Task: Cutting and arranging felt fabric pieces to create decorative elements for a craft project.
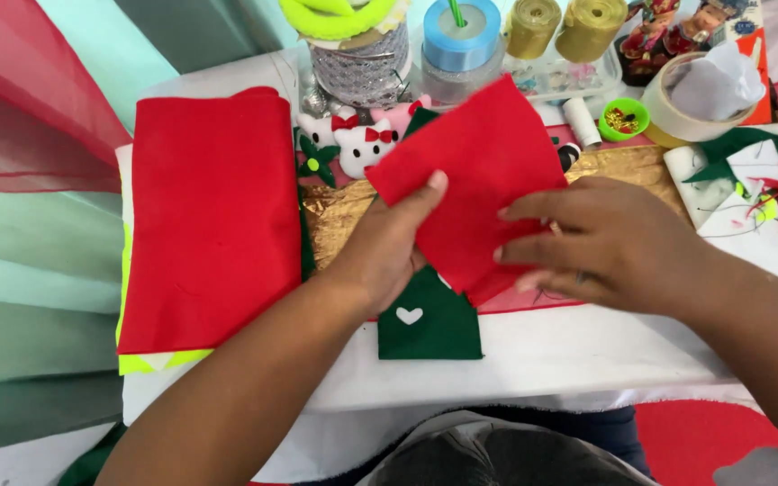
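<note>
Your left hand (384,247) grips the near-left edge of a square piece of red felt (474,171), thumb laid flat on the top face and pointing far, the remaining fingers hidden under the cloth so you cannot tell how they sit. Your right hand (605,243) lies palm-down on the right part of the same red felt piece, fingers (533,216) stretched out towards the left and slightly spread, pressing the cloth rather than pinching it. The red felt piece is at the centre of the table, tilted like a diamond, its far corner reaching towards the ribbon spools. Under its near edge lies a dark green felt piece with a small white heart (429,319), on the white tablecloth (587,355). A strip of crinkled gold fabric (339,211) runs left to right beneath both hands. To the left, well apart from your hands, lies a folded stack of red felt (209,220) with a neon yellow sheet (159,362) showing at its near edge. At the far side stand a silver glitter ribbon spool (357,67), a light blue ribbon roll (461,36) and two gold ribbon rolls (565,27). Small white cat figures with red bows (362,144) sit just beyond the felt's left corner. A green cup of pins (624,119) stands far right.
</note>
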